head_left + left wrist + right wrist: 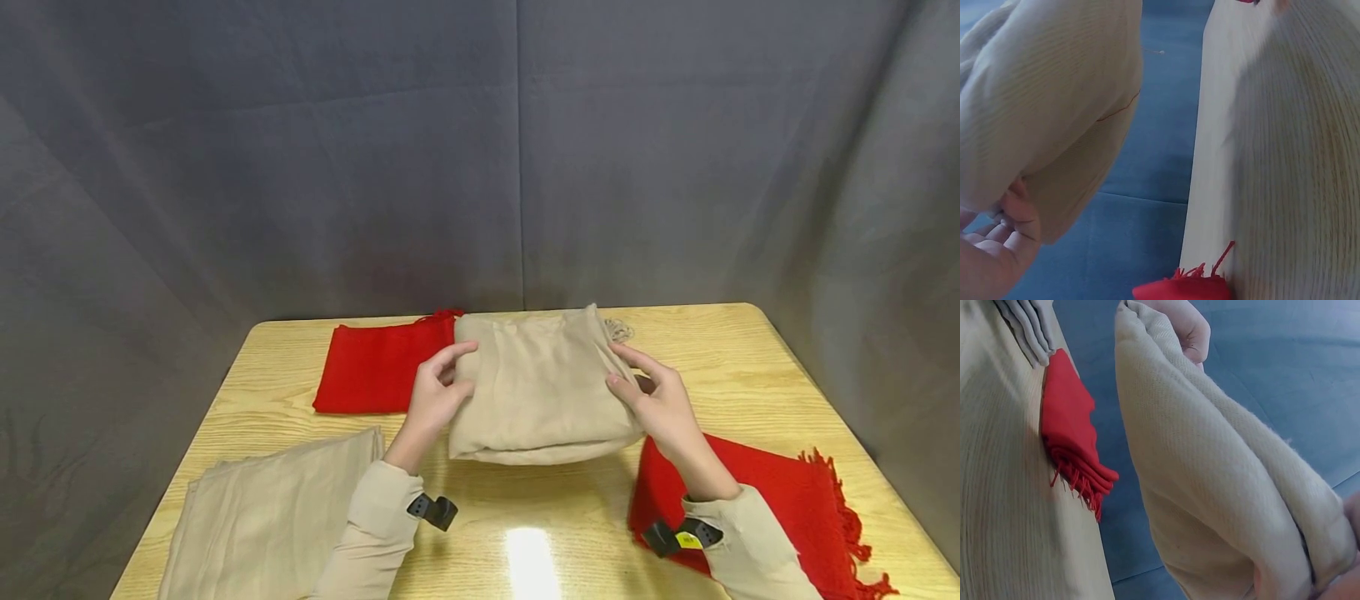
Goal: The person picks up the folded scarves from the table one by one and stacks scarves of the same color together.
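Observation:
A folded beige scarf (543,383) is held up above the table between both hands. My left hand (438,387) pinches its left edge, thumb and fingers on either side of the cloth. At the right edge, my right hand (656,400) grips the layers in the same way, a fringe tuft showing just beyond it. In the right wrist view the beige scarf (1210,456) shows thick folded layers with both hands at its ends. The left wrist view shows the left hand (1004,250) with fingers curled under the beige scarf (1054,94).
A folded red scarf (367,371) lies at the back left of the wooden table (300,433). Another beige folded cloth (270,517) lies front left. A second red scarf (780,508), fringed, lies front right, partly under the right forearm. A grey curtain (480,167) hangs behind.

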`<state>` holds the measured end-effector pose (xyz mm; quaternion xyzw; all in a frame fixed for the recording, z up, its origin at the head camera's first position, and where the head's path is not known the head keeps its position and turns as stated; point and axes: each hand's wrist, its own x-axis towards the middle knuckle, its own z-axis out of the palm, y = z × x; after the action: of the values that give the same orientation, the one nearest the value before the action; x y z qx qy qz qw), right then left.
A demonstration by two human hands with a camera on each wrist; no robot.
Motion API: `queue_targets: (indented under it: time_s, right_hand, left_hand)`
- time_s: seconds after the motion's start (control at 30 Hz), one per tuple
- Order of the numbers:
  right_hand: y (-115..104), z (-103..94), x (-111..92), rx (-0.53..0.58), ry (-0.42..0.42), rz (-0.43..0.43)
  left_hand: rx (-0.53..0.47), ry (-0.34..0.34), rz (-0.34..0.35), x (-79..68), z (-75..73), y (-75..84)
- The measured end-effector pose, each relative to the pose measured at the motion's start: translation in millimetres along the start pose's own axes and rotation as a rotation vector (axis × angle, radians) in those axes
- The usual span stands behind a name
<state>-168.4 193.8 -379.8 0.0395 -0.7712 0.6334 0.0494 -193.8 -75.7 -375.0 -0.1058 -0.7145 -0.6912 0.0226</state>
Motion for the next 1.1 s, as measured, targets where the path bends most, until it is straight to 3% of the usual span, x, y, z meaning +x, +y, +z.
queue_targets:
  time_s: [0.9,1.1]
  right_hand:
    - [-11,5.4,-20,0.025,-0.033,-0.021]
    - [-12,7.4,-24,0.028,-0.045,-0.032]
  left_hand:
    - [0.027,0.009,0.074,-16.7,-5.0,8.0]
    - [0.032,0.016,0.103,-16.4,-7.6,-3.3]
